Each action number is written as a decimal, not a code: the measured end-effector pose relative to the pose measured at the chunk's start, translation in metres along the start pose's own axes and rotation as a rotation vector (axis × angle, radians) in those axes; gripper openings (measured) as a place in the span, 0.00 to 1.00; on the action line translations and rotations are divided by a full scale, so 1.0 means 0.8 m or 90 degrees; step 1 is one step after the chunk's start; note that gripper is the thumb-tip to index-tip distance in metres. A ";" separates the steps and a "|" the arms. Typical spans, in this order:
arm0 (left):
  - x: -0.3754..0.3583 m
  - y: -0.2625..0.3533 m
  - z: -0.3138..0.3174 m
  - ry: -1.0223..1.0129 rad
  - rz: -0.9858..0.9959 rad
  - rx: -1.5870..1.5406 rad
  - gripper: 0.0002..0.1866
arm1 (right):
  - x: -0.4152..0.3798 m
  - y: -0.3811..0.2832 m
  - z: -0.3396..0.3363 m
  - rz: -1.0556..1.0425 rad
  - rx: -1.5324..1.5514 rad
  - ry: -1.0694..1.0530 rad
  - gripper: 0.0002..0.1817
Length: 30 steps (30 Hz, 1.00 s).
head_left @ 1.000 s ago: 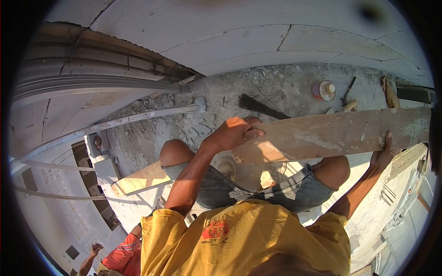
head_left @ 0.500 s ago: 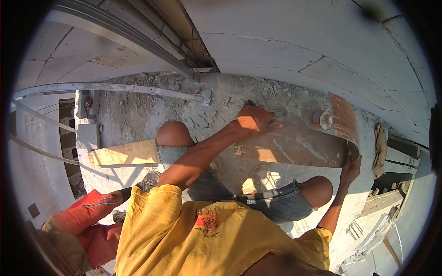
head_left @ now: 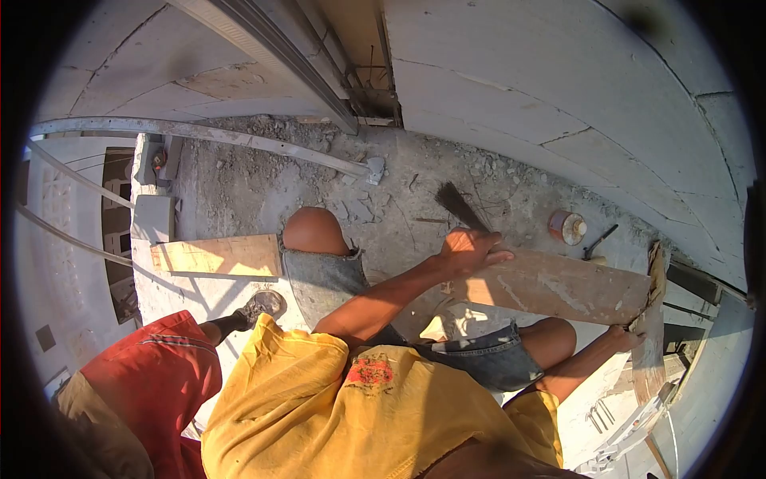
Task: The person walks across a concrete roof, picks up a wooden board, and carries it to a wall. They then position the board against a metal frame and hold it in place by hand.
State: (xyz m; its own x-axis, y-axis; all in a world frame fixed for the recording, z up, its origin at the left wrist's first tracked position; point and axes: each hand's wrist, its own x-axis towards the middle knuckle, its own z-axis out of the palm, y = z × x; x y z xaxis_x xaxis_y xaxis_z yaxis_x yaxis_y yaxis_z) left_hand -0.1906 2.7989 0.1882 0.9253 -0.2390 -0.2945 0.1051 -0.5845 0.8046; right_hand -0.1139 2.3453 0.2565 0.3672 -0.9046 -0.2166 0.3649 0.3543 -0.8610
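My left hand (head_left: 471, 251) is closed on the handle of a brush whose dark bristles (head_left: 456, 203) point up and left above the floor. Below that hand lies a long stained brown board (head_left: 558, 286). My right hand (head_left: 625, 340), farther right, is closed at the left edge of a thin, worn strip (head_left: 650, 363), beyond the board's right end. Part of its grip is hidden. A can (head_left: 567, 227) stands above the board, and a black-handled tool (head_left: 600, 241) lies beside it.
Another person's red clothing (head_left: 163, 359) is at lower left. A light board (head_left: 217, 256) lies left of my knee, near a grey block (head_left: 153, 218). A metal bar (head_left: 239, 139) crosses above rubble. A block wall (head_left: 511, 96) borders the floor, with metal pieces (head_left: 600, 415) lower right.
My right hand has moved down, and the thin strip has swung from beside the can to the far right. The black-handled tool is now uncovered. The brush in my left hand shows more clearly.
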 end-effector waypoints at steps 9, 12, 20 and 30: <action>-0.036 -0.116 0.063 -0.147 -0.256 -0.460 0.34 | 0.063 -0.028 0.063 -0.063 0.134 -0.215 0.35; -0.064 -0.170 0.072 -0.022 -0.399 -0.513 0.36 | 0.125 -0.111 0.068 -0.004 0.110 -0.273 0.35; -0.003 -0.149 -0.008 -0.239 -0.227 -0.031 0.41 | 0.087 -0.013 -0.132 -0.031 -0.759 -0.169 0.53; 0.073 -0.131 -0.128 -0.257 -0.218 0.085 0.41 | -0.184 0.003 0.056 -0.775 -1.097 -1.009 0.51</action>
State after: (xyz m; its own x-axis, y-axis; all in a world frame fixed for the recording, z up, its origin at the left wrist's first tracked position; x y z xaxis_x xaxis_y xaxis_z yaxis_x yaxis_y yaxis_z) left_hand -0.1101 2.9255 0.1397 0.6306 -0.2809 -0.7235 0.3044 -0.7680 0.5634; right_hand -0.1290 2.4900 0.3070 0.8909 0.4530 -0.0326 0.4542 -0.8890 0.0586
